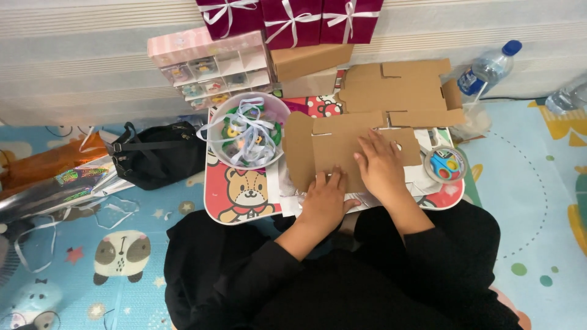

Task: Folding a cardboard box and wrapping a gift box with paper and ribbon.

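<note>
Two hands at work, head view only.

- Left hand [324,198]: palm down on the near edge of a flat brown cardboard box blank [342,150], fingers close together and slightly curled, pressing on the board, not clamped round anything.
- Right hand [380,165]: flat on the same blank, just right of the left hand, fingers extended and lightly spread.
- Cardboard box blank: unfolded, lying on a small pink lap table [244,205] printed with a teddy bear, directly in front of the person; side flap at its left end.
- Second cardboard blank [397,91]: also flat, beyond the first, at the far side of the table.
- Clear bowl [247,131]: on the table left of the blank, holding white ribbon and small coloured items.
- Round tub [446,165]: at the table's right edge, coloured contents; kind not discernible.
- Pink compartment case [211,67]: standing beyond the bowl, small items in its cells.
- Three dark red gift boxes [290,21]: white ribbon bows, by the wall.
- Black bag [159,156]: on the play mat [538,201], left of the table.
- Plastic water bottle [489,67]: blue cap, lying right of the far blank.
</note>
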